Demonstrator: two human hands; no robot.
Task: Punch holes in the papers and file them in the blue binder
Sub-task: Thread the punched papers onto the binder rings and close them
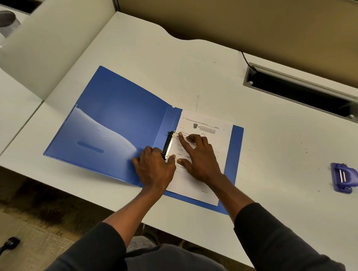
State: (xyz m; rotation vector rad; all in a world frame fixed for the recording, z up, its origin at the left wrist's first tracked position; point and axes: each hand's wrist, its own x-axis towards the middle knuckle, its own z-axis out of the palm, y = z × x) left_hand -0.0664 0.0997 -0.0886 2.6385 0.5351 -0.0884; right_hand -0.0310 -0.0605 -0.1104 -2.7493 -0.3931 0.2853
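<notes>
The blue binder (111, 122) lies open on the white desk, its black and silver ring clip (169, 144) along the spine. A printed worksheet (211, 180) rests on the binder's right half, its left edge at the rings. My left hand (154, 169) sits at the lower end of the clip, fingers bent on the clip and the paper's edge. My right hand (198, 155) is spread flat on the sheet, index finger stretched to the upper ring, thumb near the lower one. The purple hole punch (344, 177) stands alone at the right.
A white desk (268, 141) with an open cable slot (304, 93) at the back right. A beige partition (245, 17) runs behind. A second desk panel (42, 41) rises at the left. A chair's black base (2, 250) shows on the floor, lower left.
</notes>
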